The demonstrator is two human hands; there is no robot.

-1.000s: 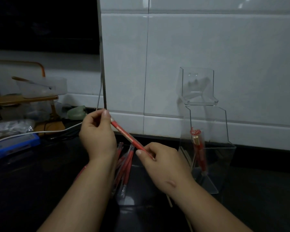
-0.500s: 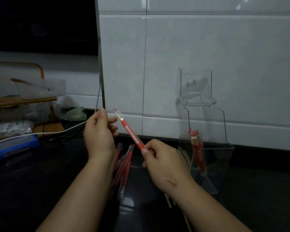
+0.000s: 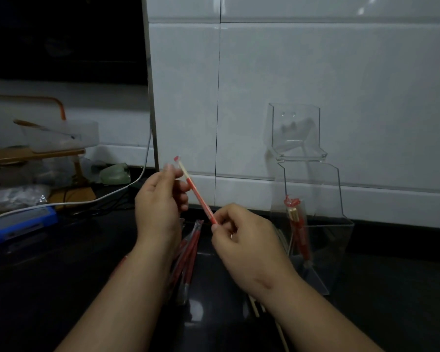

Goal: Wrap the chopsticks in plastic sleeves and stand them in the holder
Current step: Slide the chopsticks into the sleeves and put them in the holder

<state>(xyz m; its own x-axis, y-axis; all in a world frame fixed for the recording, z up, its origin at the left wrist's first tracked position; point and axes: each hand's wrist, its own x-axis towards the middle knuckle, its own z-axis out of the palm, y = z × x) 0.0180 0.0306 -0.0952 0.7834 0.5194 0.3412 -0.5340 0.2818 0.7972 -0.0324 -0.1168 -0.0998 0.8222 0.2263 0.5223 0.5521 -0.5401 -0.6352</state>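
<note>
Chopstick: the sleeved chopstick (image 3: 197,196) is slanting in the air between both hands, left of the holder (image 3: 341,245), with bare wood peeking out at its top.
Right grip (image 3: 244,242): is pinching the lower end.
Left grip (image 3: 158,201): is curling against the upper end; I cannot tell whether it is pinching.
Handling: likely light, stiff and thin, with slippery film; best pinched through the sleeve near an end.
Change: half a second ago the left fingers were standing clear; now they are closing in.

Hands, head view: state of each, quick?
Left hand: fingers curled by the upper end of the thin chopstick in a red plastic sleeve; grip cannot be told.
Right hand: pinching that chopstick's lower end.
</note>
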